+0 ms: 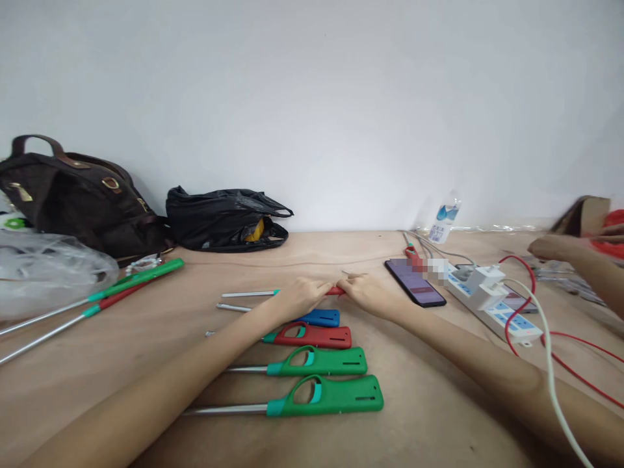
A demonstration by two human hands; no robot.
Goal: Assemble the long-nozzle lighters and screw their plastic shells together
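Farthest in a row of long-necked gas lighters is a red lighter (334,290), its metal tube pointing left. My left hand (303,294) is closed around its handle and hides much of it. At the handle's right end, my right hand (365,290) pinches it with bent fingers. A small thin tip shows above the right hand, too small to name. Nearer to me lie a blue lighter (322,317), another red lighter (331,337), a green lighter (338,361) and a second green lighter (351,394), roughly parallel. My left forearm covers parts of their tubes.
At left lie a green lighter (146,275) and a red one, near a clear plastic bag (53,273), a brown bag (88,201) and a black bag (214,218). Right: phone (414,283), power strip (511,325) with cables, bottle (444,218), another person's hand (560,248).
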